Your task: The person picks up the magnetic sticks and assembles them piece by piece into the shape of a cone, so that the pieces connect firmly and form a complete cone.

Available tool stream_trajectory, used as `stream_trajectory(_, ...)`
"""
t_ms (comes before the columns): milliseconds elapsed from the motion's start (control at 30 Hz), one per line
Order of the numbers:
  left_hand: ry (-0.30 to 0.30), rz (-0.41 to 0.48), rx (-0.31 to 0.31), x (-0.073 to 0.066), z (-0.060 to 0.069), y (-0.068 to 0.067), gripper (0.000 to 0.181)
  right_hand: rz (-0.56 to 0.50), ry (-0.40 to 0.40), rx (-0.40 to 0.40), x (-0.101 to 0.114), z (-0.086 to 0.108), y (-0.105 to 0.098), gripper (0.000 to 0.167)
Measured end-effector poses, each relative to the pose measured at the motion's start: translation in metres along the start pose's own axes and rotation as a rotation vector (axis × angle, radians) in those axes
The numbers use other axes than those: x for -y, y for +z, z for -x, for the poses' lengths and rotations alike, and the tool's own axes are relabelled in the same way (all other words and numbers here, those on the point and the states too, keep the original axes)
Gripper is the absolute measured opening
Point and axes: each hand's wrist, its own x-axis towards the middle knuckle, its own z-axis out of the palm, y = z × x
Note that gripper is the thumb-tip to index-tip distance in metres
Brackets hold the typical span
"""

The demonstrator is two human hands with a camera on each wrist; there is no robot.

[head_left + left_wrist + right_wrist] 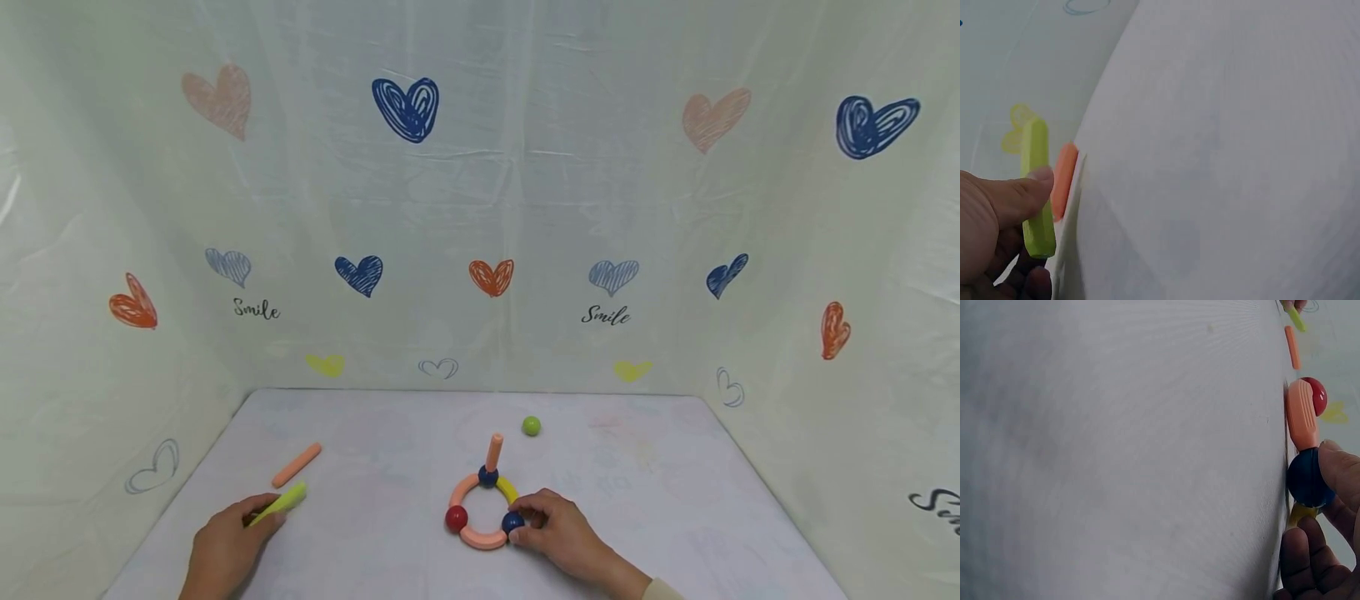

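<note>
My left hand pinches a yellow-green stick between thumb and fingers, near the table's left side. Just beyond it lies a straight orange stick. At the table's middle is a ring of curved rods joined by balls: a red ball, a blue ball at the back, orange curved rods and a yellow curved rod. From the back ball an orange stick rises, slightly tilted. My right hand grips the ring's right blue ball with thumb and fingers.
A loose green ball sits behind the ring, toward the back of the white table. A pale curtain printed with hearts stands along the table's back and both sides.
</note>
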Motion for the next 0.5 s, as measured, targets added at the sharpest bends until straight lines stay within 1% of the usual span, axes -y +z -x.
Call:
stream_trajectory(100, 0.046, 0.06, -0.026, -0.006, 0.003, 0.0, 0.052, 0.003, 0.001, -0.002, 0.0, 0.0, 0.0, 0.033)
stream_trajectory(133, 0.067, 0.078, -0.033, -0.01, 0.005, 0.001, 0.051, 0.003, 0.001, -0.002, -0.001, 0.0, 0.0, 0.033)
stream_trajectory(200, 0.087, 0.122, -0.044, -0.021, 0.008, 0.003, 0.05, 0.001, 0.003, -0.003, 0.0, 0.0, 0.0, 0.032)
stream_trajectory(233, 0.102, 0.14, -0.044, -0.027, 0.01, 0.005, 0.048, 0.002, 0.003, -0.003, 0.0, 0.0, 0.0, 0.032)
stream_trajectory(333, 0.117, 0.202, -0.027, -0.049, 0.017, 0.014, 0.044, -0.001, 0.001, -0.004, 0.0, 0.001, 0.0, 0.032)
stream_trajectory(433, 0.14, 0.268, -0.001, -0.073, 0.027, 0.028, 0.038, 0.005, -0.011, -0.007, 0.001, 0.001, 0.0, 0.032)
stream_trajectory(500, 0.171, 0.322, 0.013, -0.09, 0.035, 0.039, 0.034, 0.009, -0.017, -0.008, 0.002, 0.0, 0.0, 0.032)
